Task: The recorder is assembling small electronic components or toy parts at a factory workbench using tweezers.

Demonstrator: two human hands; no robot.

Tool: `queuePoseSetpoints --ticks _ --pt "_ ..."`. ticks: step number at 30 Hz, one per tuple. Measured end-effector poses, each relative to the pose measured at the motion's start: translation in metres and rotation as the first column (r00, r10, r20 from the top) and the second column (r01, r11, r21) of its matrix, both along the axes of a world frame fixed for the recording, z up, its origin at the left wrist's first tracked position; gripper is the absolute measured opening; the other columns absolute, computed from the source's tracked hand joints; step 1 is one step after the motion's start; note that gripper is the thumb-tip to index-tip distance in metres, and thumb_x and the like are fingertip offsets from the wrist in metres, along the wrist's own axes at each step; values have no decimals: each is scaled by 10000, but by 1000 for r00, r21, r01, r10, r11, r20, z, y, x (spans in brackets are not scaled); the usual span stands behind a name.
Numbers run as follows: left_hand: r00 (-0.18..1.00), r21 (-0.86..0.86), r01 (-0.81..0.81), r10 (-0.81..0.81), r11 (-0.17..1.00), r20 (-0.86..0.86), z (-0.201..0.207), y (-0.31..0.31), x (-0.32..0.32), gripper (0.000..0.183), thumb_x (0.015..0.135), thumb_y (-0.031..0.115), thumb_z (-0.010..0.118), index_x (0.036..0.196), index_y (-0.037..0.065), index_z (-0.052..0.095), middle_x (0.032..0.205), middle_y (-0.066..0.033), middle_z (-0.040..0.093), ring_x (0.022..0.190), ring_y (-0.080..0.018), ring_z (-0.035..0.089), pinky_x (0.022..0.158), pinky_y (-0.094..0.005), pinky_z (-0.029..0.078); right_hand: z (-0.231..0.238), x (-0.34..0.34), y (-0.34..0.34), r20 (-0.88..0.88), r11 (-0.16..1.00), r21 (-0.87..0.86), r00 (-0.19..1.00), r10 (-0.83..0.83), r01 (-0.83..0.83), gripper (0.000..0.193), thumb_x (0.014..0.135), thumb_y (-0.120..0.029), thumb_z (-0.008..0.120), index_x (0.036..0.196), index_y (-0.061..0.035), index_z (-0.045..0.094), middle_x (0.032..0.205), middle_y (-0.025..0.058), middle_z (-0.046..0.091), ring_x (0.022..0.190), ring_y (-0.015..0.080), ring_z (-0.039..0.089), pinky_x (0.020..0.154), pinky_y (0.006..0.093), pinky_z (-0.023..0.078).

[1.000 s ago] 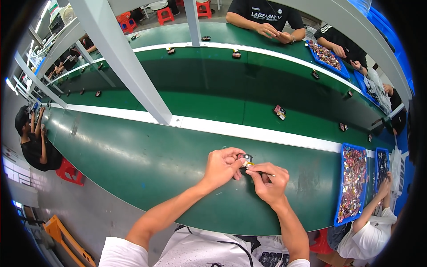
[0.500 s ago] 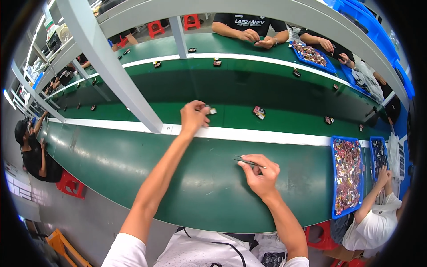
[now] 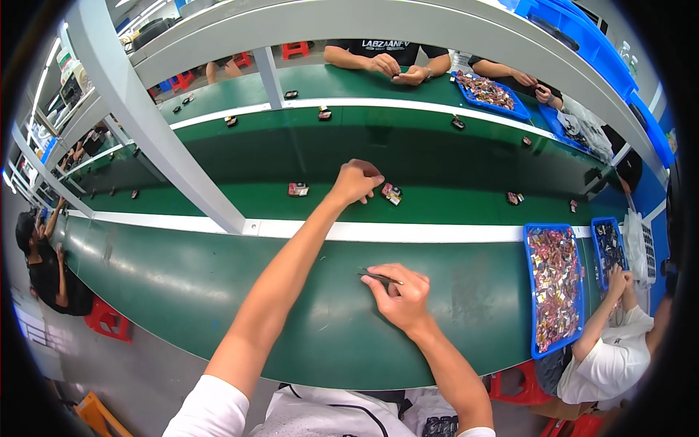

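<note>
My left hand (image 3: 359, 182) reaches over the white rail to the green belt (image 3: 451, 191) with nothing visible in its fingers. They are apart and close to a small bundle of pink, white and yellow parts (image 3: 392, 194). Whether they touch it, I cannot tell. On the other side of the hand, a small pink and black assembly (image 3: 298, 189) lies on the belt. Nearer to me, my right hand (image 3: 405, 297) is closed around dark tweezers (image 3: 378, 277), whose tips point left above the green worktable (image 3: 328, 339).
A blue tray (image 3: 530, 291) heaped with small parts stands at right, beside a smaller blue tray (image 3: 595, 244) and a co-worker's hands (image 3: 619, 279). A grey post (image 3: 171, 138) rises at left from the white rail (image 3: 408, 231). Co-workers sit across the belt.
My left hand has left the assembly it was at and moved right to the colourful bundle. My right hand still grips the tweezers. The view has shifted slightly.
</note>
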State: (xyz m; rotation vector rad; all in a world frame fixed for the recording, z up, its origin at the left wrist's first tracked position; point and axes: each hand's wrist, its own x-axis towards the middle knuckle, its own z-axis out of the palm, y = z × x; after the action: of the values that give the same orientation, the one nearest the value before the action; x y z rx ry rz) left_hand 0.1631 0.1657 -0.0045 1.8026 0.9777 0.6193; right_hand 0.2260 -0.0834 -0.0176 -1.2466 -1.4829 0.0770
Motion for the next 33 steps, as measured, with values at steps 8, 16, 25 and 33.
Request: queuePoseSetpoints --ticks 8,16,25,33 --pt "962 -40 -25 13 999 -273 -5 9 27 246 865 211 769 865 -29 717 720 -85 704 541 -128 609 455 -286 504 0 2 0 5 1000 -14 1000 2 -2 159 740 -40 841 844 -56 721 802 57 748 432 142 533 438 268 420" --pt "995 71 -89 92 994 -48 3 -25 -18 198 914 151 717 920 -35 650 673 -81 670 473 -132 559 458 -298 439 1 -2 -3 -58 998 -62 998 29 -32 170 754 -44 843 884 -40 735 771 48 731 421 104 470 437 243 389" --pt "969 -235 -164 201 958 146 7 -150 -105 184 960 104 671 1013 -72 671 765 -84 697 474 -77 557 392 -237 389 7 -3 -10 -626 947 -212 778 58 -241 119 821 34 804 911 30 726 875 31 716 572 -3 472 503 168 346" --pt "919 -246 -174 247 953 307 -14 -182 -111 158 966 96 677 1022 -52 672 770 -66 701 499 -66 573 393 -222 404 0 -6 -5 -560 952 -229 827 44 -206 103 834 29 792 905 30 719 770 7 682 538 -8 444 477 177 314"
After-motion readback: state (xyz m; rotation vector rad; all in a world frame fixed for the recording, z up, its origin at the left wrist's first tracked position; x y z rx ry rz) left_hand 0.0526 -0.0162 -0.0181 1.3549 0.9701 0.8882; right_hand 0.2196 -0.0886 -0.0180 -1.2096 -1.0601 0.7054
